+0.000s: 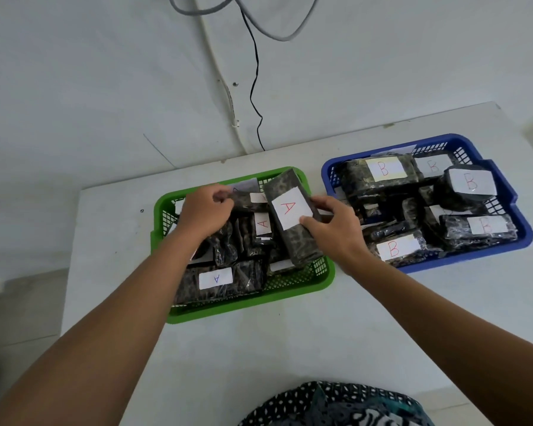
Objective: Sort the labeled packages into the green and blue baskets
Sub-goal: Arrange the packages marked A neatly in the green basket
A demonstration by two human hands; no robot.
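Packages wrapped in dark patterned film fill 2 baskets on the white table. One long package with a white label bearing a red A lies tilted over the pile in the green basket, its far end raised above the back rim. Right hand has its grip closed on this package, thumb on the label's lower edge, fingers round the right side. Left hand pinches another wrapped package deeper in the same basket. Beside it, the blue basket holds packages labeled B.
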